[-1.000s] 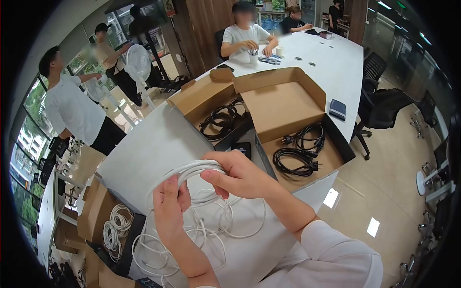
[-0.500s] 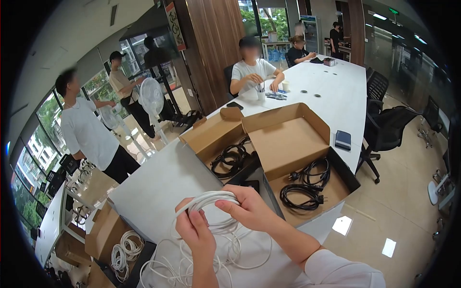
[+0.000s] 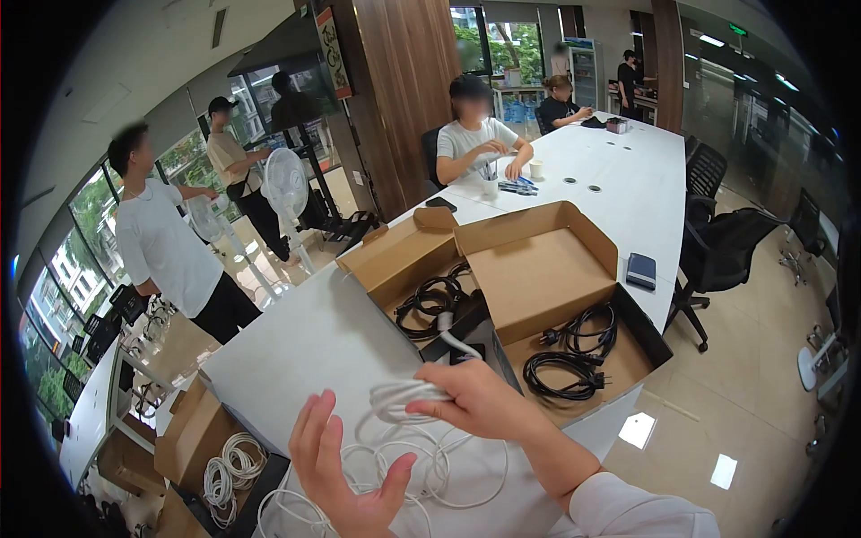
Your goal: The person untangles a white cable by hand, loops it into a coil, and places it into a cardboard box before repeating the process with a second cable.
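Note:
My right hand [image 3: 475, 399] is closed round a coiled white cable [image 3: 404, 399], held above the table. A thicker white end of the cable [image 3: 446, 325] sticks up beyond my knuckles. To its left, my left hand [image 3: 350, 471] has its fingers spread and holds nothing. Below both hands, loose loops of white cable [image 3: 489, 489] lie on the white table [image 3: 278, 359]; my left hand hides part of them.
Two open cardboard boxes hold black power cables: one on the right [image 3: 538, 260], one behind [image 3: 395, 255]. A third box [image 3: 184, 430] at lower left holds coiled white cables [image 3: 233, 475]. A dark notebook [image 3: 640, 271] lies near the table's right edge. Several people and a standing fan [image 3: 287, 184] are beyond.
My left hand has let go of the white coil and opened, moving left and down. My right hand keeps the coil, and a thick cable end now shows above it.

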